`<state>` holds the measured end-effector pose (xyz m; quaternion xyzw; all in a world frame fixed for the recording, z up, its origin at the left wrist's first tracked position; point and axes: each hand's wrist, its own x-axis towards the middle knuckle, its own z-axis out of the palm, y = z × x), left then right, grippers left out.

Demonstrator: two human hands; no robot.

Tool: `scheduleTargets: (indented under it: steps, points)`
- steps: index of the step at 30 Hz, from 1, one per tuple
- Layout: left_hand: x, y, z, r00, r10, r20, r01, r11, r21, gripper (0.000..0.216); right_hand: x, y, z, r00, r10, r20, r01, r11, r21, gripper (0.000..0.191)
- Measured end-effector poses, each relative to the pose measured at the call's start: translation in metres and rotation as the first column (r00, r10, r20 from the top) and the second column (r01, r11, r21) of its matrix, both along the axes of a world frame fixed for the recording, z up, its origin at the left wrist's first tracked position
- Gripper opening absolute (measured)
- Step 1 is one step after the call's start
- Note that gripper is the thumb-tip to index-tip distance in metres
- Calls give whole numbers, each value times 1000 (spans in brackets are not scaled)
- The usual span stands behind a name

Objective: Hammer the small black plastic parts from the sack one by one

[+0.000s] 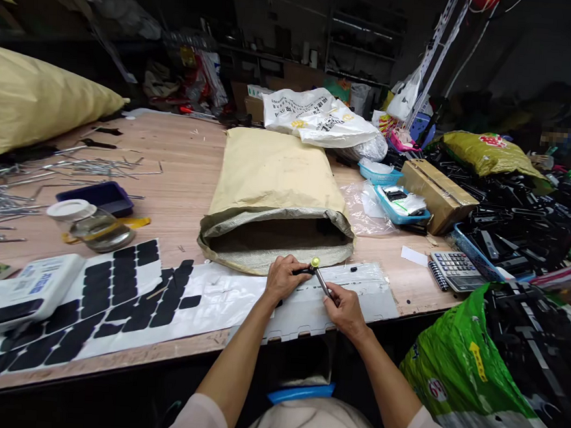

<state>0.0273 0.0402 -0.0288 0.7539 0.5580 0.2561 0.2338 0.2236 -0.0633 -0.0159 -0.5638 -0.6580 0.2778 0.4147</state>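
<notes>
Over a grey board (375, 295) at the table's front edge, my right hand (346, 311) grips a small hammer (322, 283) with a metal shaft and a yellow-green round head. My left hand (281, 280) is closed, with its fingers pinching a small black part (302, 271) beside the hammer's head. The part is mostly covered by the fingers, so its kind is unclear. Just beyond both hands lies a large tan woven sack (279, 168), its dark mouth gaping toward me. A small black piece (354, 269) rests on the board's far side.
Black adhesive pads (97, 289) on white sheets, a white box (29, 287) and a jar (101, 229) occupy the left. Bent metal rods (3, 194) lie behind. To the right are a calculator (455, 268), a cardboard box (436, 195) and a green sack (456, 350) of black parts.
</notes>
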Motion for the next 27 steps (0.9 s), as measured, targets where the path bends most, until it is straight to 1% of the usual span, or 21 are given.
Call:
scheduleTargets:
  steps: [2,4,8,11,15,18,21,23,25,27]
  points:
    - [0,0,1,1000,-1,-6,1,1000,-12,26,2,1,-2,999,-16,-49,15,1000,-24,34]
    - [0,-1,3,1000,-4,-21,4,1000,-23,24,6,4,-5,989,-56,-136,49,997,-51,36]
    - [-1,-2,5,999,-31,-23,31,999,-14,22,16,11,-10,933,-135,-333,93,986,-138,42]
    - [-3,-1,3,999,-39,27,39,999,9,21,20,16,-11,890,-170,-422,93,976,-198,43]
    - [-8,-8,4,989,-2,150,1,1000,11,26,20,19,-9,866,-169,-470,70,973,-221,44]
    - [-12,-30,14,975,-34,221,30,999,23,34,19,18,-9,863,-171,-475,65,971,-230,44]
    - [-14,-66,30,970,-51,238,43,998,36,31,18,17,-8,874,-145,-463,49,976,-214,42]
    - [-13,-93,36,962,-42,269,34,999,35,30,18,16,-7,887,-128,-444,39,978,-203,40]
    - [-11,-118,35,957,-37,286,32,999,21,37,17,15,-6,903,-120,-412,40,980,-197,39]
    - [-8,-139,29,970,-37,242,37,999,2,39,17,14,-5,922,-116,-370,49,982,-185,39]
